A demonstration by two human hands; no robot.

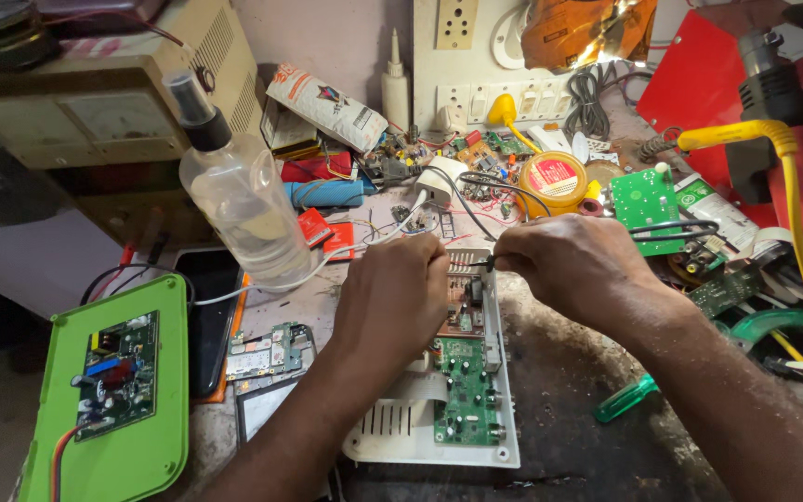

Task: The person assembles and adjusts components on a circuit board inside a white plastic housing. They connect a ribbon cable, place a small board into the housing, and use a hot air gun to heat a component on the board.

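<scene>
Under both hands [476, 270] — green circuit board [468, 386]

Left hand [392, 293] hides part of the board [468, 372], thing pinched in right hand [569, 265] too small to tell, green case [109, 455] cut off at bottom

**Cramped electronics repair bench**

Looked like a small repair workshop for electronics. Cluttered worktop [587, 390], dark and stained, crowded edge to edge with bare circuit boards [645, 197], loose wires and small components. An opened white device housing [420, 437] in the middle, its green board [467, 390] exposed. An open green casing [113, 390] at the left with another board inside. A clear spray bottle [234, 200], a round tin of paste [553, 183] and a green-handled screwdriver [626, 398] close by. A wall panel of switches and sockets [476, 93] behind, beside an old beige meter unit [95, 112] and a yellow cable [792, 186].
</scene>
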